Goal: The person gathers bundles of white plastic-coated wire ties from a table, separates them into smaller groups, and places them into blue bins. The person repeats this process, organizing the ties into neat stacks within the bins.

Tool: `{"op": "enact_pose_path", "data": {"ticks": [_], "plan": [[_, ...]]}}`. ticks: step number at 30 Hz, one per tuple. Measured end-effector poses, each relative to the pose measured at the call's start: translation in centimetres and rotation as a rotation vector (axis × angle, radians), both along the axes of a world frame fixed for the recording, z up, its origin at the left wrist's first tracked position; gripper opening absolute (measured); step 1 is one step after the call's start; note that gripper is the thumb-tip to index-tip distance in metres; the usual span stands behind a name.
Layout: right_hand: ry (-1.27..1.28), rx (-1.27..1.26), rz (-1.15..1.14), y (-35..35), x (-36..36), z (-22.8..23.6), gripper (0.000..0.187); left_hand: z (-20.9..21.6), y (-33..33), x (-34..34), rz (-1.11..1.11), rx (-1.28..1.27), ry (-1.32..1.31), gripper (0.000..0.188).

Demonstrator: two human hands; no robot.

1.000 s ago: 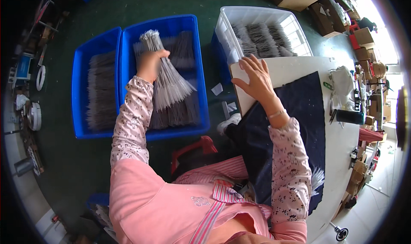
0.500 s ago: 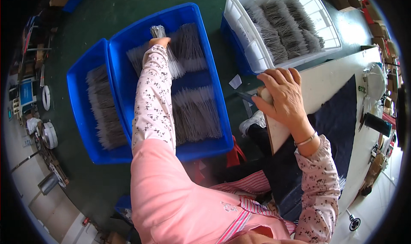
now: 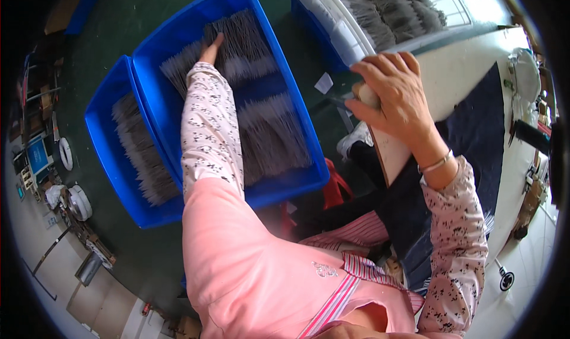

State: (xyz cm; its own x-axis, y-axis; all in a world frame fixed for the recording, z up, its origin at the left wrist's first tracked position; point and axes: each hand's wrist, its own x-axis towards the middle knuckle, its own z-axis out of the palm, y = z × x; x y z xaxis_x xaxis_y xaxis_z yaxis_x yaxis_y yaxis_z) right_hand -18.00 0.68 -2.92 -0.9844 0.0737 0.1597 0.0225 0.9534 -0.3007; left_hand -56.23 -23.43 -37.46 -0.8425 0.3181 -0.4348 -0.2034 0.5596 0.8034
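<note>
My left hand (image 3: 210, 51) reaches into the larger blue bin (image 3: 284, 54), beside a bundle of thin wire brushes (image 3: 240, 39) with pale fuzzy ends. Its visible thumb is stretched out; the other fingers are mostly hidden. More brush bundles (image 3: 270, 140) lie in the near half of that bin. At the corner of the light-coloured table (image 3: 457, 71), my right hand (image 3: 395, 95) is curled over a rounded tan piece (image 3: 366, 94). Under its thumb a dark flat strip (image 3: 332, 104) juts out past the table edge.
A narrower blue bin (image 3: 107, 152) with brushes adjoins on the left. A white crate (image 3: 341, 18) of brush bundles stands at the far right, above a blue one. Dark cloth (image 3: 469, 125) drapes the table. A red stool (image 3: 336, 187) and a white scrap (image 3: 324, 83) are on the floor.
The brush bundle my left hand held upright now lies among the others in the bin's far part, and the thumb has straightened. My right hand stays at the table corner. The view has shifted.
</note>
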Motion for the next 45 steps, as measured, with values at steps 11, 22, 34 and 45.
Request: {"op": "enact_pose_path", "data": {"ticks": [11, 22, 34, 45], "plan": [[0.032, 0.146, -0.168, 0.2, 2.7, -2.2, 0.038, 16.8, -4.9, 12.2, 0.253, 0.444, -0.332, 0.078], [0.425, 0.151, -0.130, -8.2, 20.8, 3.7, 0.018, 30.6, 0.0, 35.3, 0.161, 0.661, -0.190, 0.036], [0.464, 0.074, -2.046, -3.7, 67.2, -2.4, 0.024, 44.6, 14.2, 66.5, -0.923, 0.647, -1.288, 0.046], [0.023, -0.594, -2.115, -2.3, 66.7, 1.6, 0.049, 37.1, 26.3, 87.7, -0.972, -0.124, -1.087, 0.092]]}}
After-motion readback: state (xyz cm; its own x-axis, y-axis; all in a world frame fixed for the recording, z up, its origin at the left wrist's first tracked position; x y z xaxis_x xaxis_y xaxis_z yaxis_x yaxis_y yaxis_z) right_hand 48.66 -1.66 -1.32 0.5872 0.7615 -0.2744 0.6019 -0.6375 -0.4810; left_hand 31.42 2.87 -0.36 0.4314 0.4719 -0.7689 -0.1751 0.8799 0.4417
